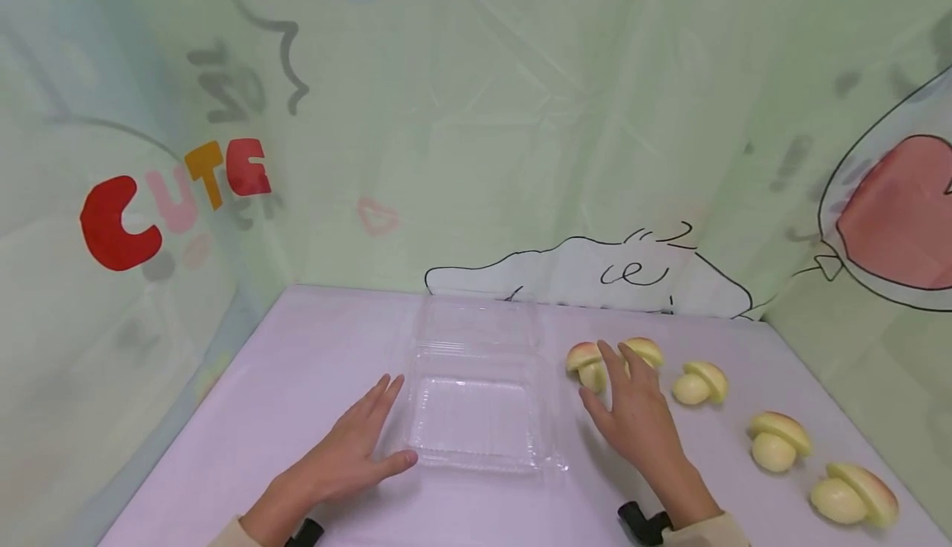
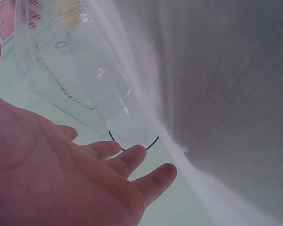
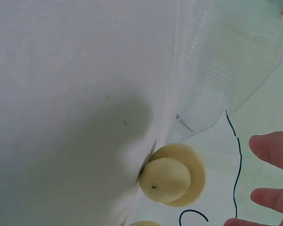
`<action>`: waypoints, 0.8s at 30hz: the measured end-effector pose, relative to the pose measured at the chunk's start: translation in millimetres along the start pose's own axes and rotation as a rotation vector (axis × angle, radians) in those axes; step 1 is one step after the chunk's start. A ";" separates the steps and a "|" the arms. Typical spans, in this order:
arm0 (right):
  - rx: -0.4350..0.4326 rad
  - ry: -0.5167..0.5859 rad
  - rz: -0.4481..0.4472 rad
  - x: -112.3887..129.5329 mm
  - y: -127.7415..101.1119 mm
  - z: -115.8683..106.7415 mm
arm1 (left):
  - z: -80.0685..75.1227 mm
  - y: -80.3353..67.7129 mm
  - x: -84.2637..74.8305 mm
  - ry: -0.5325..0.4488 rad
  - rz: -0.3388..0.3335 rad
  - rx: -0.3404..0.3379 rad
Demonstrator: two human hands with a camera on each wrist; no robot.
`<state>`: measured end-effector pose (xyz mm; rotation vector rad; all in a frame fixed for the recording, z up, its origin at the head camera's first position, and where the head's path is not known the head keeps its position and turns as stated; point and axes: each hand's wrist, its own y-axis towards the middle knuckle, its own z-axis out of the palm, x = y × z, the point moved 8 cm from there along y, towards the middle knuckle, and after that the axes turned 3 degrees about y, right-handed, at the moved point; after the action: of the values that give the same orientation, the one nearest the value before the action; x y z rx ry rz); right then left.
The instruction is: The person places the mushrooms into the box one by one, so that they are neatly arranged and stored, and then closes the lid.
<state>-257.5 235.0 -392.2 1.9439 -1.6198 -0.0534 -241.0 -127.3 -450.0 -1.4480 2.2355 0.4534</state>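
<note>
- Clear plastic clamshell box (image 1: 476,415) lies open mid-table, between both hands.
- Left hand (image 1: 349,452) rests flat beside it, fingers straight.
- Right hand (image 1: 632,411), fingers spread and empty, reaches over the leftmost mushroom (image 1: 587,363).
- Backdrop (image 1: 476,117) reads "CUTE".

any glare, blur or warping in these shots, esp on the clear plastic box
Head view: wide-lens warping bends the backdrop; the clear plastic box is sharp with faint ribbed highlights, and soft shadows lie under both hands. Left wrist view: the left hand is close and soft, and bright glints streak the box. Right wrist view: a mushroom is fairly sharp, a broad soft shadow darkens the table, and the fingertips blur.
</note>
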 end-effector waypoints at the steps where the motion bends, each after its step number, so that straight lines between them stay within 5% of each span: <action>1: 0.002 0.007 0.006 -0.8 0.8 0.9 | 0.1 -0.3 -1.3 -0.001 0.002 0.003; 24: 0.118 0.093 0.192 -17.2 25.3 30.6 | 7.2 0.9 -5.4 0.050 0.003 0.023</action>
<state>-296.4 236.0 -411.3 1.8374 -1.7734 0.2102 -238.6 -119.2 -453.3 -1.4604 2.2745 0.3952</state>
